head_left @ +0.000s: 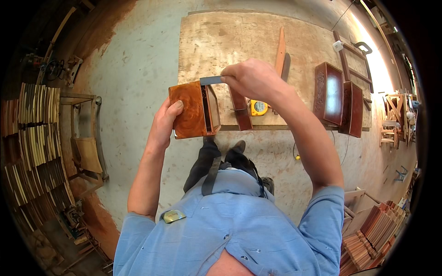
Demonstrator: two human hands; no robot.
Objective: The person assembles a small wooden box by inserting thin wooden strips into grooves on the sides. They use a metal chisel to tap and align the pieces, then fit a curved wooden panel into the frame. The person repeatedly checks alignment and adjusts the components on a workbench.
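My left hand (166,120) grips a polished reddish-brown wooden box (188,112) by its left side, with the thumb over the broad face. The box is held up in front of the near edge of the workbench, and its right side shows a dark slot and a hollow. My right hand (252,79) pinches a flat grey strip (211,80), whose free end reaches the upper right corner of the box. Whether it is a file or a sanding strip I cannot tell. Beyond the box a dark red wooden piece (240,109) lies beside a yellow tape measure (258,108).
The plywood workbench (207,41) also bears a long tapered wooden piece (280,53), two dark red drawers (328,94) (351,110) and a wooden frame (352,62). Stacked wood strips (39,142) and a wooden stand (85,147) are at left. More stacked wood (375,232) lies at lower right.
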